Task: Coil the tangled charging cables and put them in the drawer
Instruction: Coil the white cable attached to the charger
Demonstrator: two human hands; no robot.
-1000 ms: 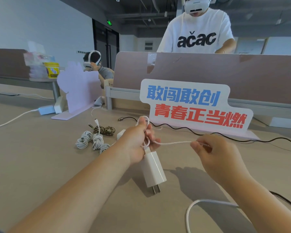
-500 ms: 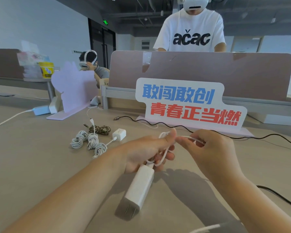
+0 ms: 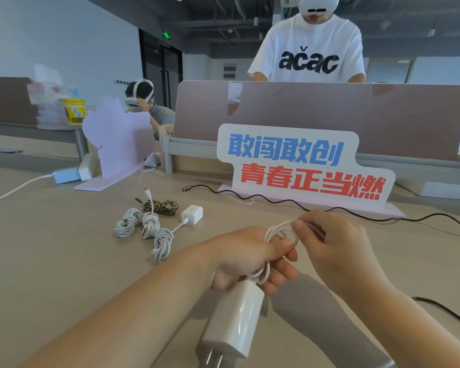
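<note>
- White charging cable (image 3: pixel 279 232) is held up over the table (image 3: pixel 51 248), between the person's two hands, wound into a few small loops
- The left hand (image 3: pixel 250 258) has its fingers curled round the loops from below, with the thumb laid across them on top
- The right hand (image 3: pixel 329 243) pinches the top of the loops between thumb and forefinger, with its other fingers curled in behind; it sits just beside the left thumb
- A white plug adapter (image 3: pixel 234 322) joined to this cable hangs tilted under the left hand, with its metal prongs at the lower end, toward the camera
- Three knotted white cable bundles (image 3: pixel 150 221) lie close together on the table, to the left of the hands and well apart from them
- A lead from the nearest bundle runs to a small white cube charger (image 3: pixel 192 214) just to the right of the group
- A dark-and-gold braided cable (image 3: pixel 161 206) lies coiled just behind the bundles
- A loose black cable (image 3: pixel 290 201) runs in waves across the table, from its plug end on the left, past the front of a sign (image 3: pixel 303 166) with blue and red characters, to the right edge
- Behind the sign stands a brown partition (image 3: pixel 329 115), and beyond it a standing person (image 3: pixel 310 54) in a white T-shirt with black lettering wears a headset
- At the far left a seated person (image 3: pixel 144 102) in a headset is partly hidden by a lilac board (image 3: pixel 117 139), with a yellow tub (image 3: pixel 75 110) on a desk further left
</note>
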